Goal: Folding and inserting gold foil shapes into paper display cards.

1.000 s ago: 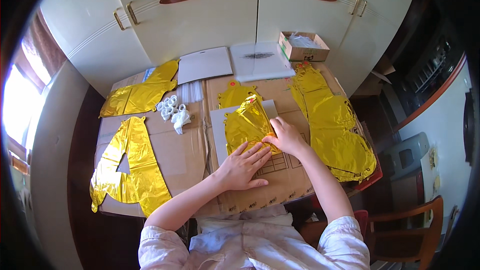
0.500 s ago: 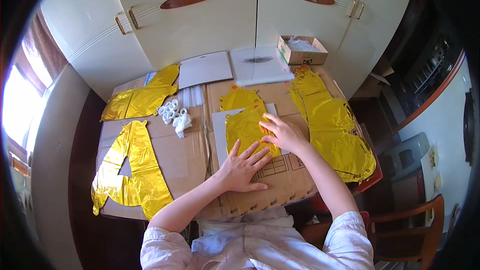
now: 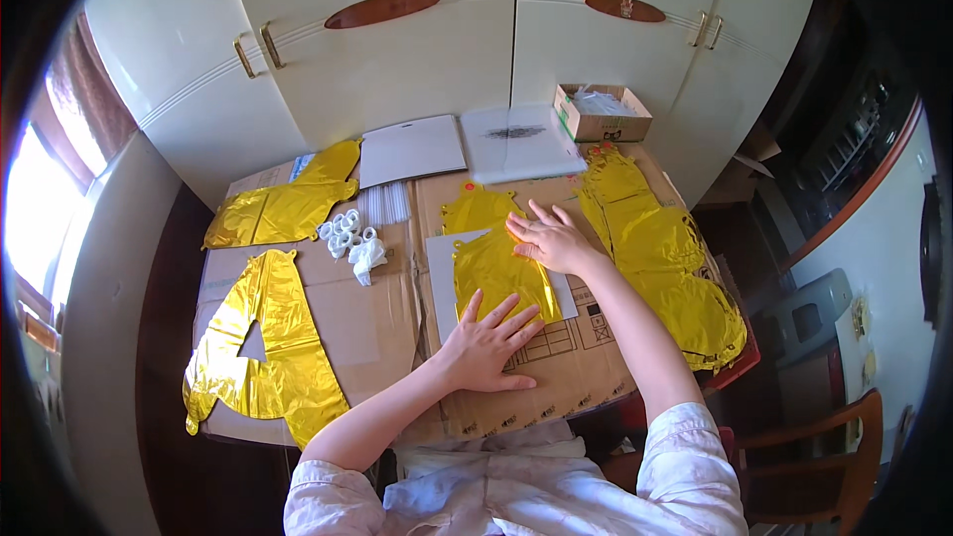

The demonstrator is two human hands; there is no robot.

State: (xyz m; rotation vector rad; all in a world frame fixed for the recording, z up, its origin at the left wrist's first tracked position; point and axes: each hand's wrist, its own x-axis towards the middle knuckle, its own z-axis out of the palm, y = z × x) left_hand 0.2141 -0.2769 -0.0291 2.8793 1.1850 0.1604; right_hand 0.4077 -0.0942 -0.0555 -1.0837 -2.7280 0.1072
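Note:
A flat gold foil balloon (image 3: 496,273) lies over a white card (image 3: 443,278) in the middle of the cardboard-covered table. Across the foil's near edge and the cardboard rests my left hand (image 3: 488,352), its fingers spread. My right hand (image 3: 552,238) lies on the upper right part of the foil with fingers stretched out and the palm down. Another piece of gold foil (image 3: 476,206) shows just beyond, partly covered by the first.
An A-shaped foil balloon (image 3: 268,337) lies at left, another gold balloon (image 3: 288,199) behind it. White ribbon rolls (image 3: 347,236) sit near clear straws (image 3: 385,204). More gold balloons (image 3: 660,258) lie at right. A grey-white board (image 3: 412,151), plastic sheet (image 3: 521,144) and small carton (image 3: 604,114) stand behind.
My right hand has moved up along the foil and its fingers have straightened out. The left hand stays spread near the foil's lower edge. The whole view has shifted slightly.

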